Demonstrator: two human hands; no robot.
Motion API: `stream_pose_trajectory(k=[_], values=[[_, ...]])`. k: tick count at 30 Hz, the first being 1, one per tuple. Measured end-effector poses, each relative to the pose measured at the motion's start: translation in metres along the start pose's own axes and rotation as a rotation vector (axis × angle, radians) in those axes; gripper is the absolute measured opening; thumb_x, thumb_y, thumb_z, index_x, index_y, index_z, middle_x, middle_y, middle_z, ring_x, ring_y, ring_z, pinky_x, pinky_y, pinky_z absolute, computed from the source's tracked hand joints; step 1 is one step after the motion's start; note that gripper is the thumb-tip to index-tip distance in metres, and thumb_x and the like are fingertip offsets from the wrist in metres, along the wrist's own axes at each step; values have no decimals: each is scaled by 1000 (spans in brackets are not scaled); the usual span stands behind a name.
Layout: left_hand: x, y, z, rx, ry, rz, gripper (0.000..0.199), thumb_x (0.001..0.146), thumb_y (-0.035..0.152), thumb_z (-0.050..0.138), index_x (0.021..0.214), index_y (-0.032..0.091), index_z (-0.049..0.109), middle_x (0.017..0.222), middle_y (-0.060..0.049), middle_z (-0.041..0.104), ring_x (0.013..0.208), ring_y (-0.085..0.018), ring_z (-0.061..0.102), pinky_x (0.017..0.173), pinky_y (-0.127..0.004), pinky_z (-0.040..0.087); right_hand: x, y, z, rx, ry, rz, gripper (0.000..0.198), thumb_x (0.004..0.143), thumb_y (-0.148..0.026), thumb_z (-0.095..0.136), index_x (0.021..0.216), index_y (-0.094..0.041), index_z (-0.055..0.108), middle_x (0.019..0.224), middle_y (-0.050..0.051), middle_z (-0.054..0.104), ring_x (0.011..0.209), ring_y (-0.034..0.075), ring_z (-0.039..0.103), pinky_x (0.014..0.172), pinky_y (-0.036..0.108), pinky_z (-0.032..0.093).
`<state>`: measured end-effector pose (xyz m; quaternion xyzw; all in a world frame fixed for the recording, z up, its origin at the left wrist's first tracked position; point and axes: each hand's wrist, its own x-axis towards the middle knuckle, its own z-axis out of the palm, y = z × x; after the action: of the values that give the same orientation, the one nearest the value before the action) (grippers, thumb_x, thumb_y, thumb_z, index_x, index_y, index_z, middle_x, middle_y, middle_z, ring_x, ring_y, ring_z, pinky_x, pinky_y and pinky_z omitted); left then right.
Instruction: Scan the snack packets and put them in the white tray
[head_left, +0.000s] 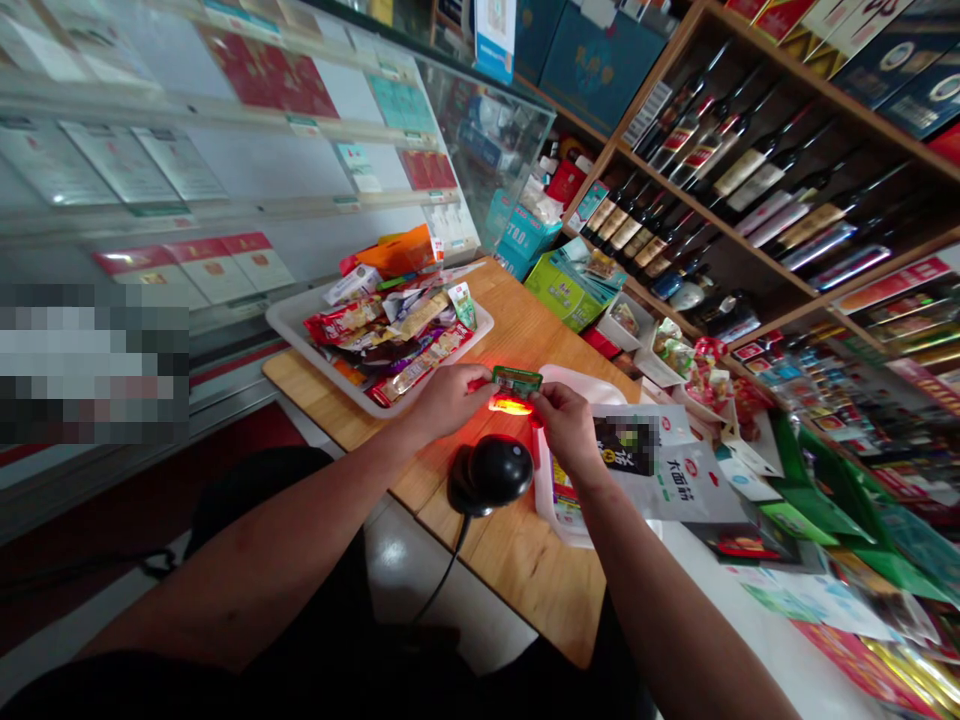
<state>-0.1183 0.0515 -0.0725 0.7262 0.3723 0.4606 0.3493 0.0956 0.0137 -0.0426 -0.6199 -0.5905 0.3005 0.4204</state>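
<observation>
Both my hands hold a small green snack packet (517, 381) above the wooden counter (517, 560). My left hand (448, 398) grips its left end and my right hand (568, 428) its right end. A red glow lights the packet's underside. Just below it stands a black barcode scanner (490, 472) with its cable running down off the counter's edge. A white tray (296, 322) piled with several snack packets sits at the far left. A second white tray (547, 478) lies under my right hand, with a packet in it.
Glass display case with cartons on the left. Wine bottles (720, 150) fill wooden shelves on the right. Small bins of sweets (675, 355), green boxes (562, 290) and printed cards (686, 480) crowd the counter's right side.
</observation>
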Motion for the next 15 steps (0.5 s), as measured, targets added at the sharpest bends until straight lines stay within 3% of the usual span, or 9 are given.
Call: stream_pose_trajectory(k=[9,15], values=[[0,-3,1,-77,-23,-4,33,95,42,61,80,14,67,67,2,53,63,-12,48,58,-26,31,-2,-19,-4,-125,66,-77,22,88,-38,62,94,-17,67,79,3,68,68,16,64,66,29,50],[-1,4,-1,-129,-27,-1,31,96,41,59,90,14,72,81,-2,67,77,-15,59,70,-27,41,-4,-32,-9,-199,102,-172,20,89,-35,62,95,-18,72,88,4,71,75,17,62,72,30,49]])
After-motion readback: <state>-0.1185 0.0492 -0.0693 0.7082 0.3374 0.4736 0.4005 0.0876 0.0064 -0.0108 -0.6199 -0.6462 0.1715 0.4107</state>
